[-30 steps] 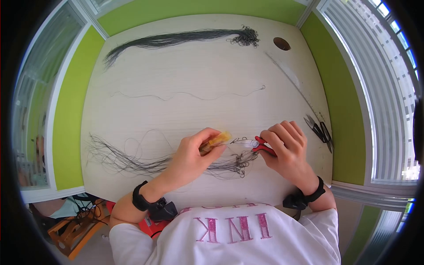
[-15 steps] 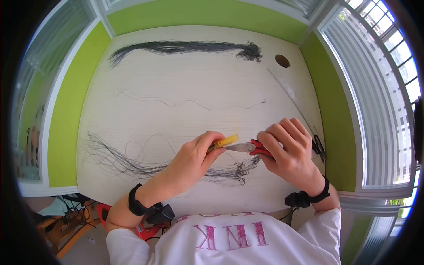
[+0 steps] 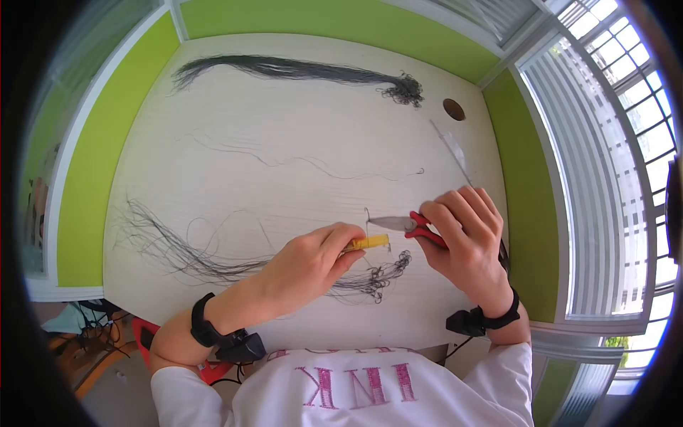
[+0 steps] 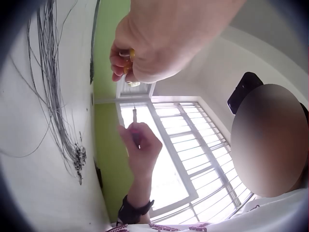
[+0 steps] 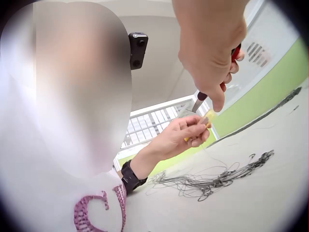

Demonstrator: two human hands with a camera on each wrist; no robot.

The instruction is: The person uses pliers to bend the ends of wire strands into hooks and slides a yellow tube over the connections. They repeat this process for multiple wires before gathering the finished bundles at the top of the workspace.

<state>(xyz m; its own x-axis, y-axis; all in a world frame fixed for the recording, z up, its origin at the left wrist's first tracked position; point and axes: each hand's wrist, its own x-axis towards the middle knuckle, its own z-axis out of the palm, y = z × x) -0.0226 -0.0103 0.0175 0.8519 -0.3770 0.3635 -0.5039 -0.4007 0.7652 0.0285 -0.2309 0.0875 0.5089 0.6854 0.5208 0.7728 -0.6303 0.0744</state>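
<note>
My left hand (image 3: 313,256) pinches a small translucent yellow tool (image 3: 371,242) between thumb and fingers; its exact kind does not show. A thin fishing hook (image 3: 366,213) stands up just above the tool, its line running down into the grip. Red-handled pliers (image 3: 410,224) are gripped in my right hand (image 3: 466,231), their pointed tips right at the hook. In the right wrist view the pliers' metal nose (image 5: 197,104) points down beside the yellow tool (image 5: 207,117). Below the hands lies a bundle of dark hooked lines (image 3: 206,267), partly covered by my left forearm.
A thicker bundle of hooked lines (image 3: 306,69) lies along the back of the table. Between the bundles runs a loose line with a hook (image 3: 420,171). A ruler (image 3: 448,148) lies at the right, near a round hole (image 3: 454,109). Green panels (image 3: 533,199) border the table.
The pliers' tips have gone from beside the yellow tool to just above it. The tool has shifted slightly right and down, and the hook now shows upright by the tips.
</note>
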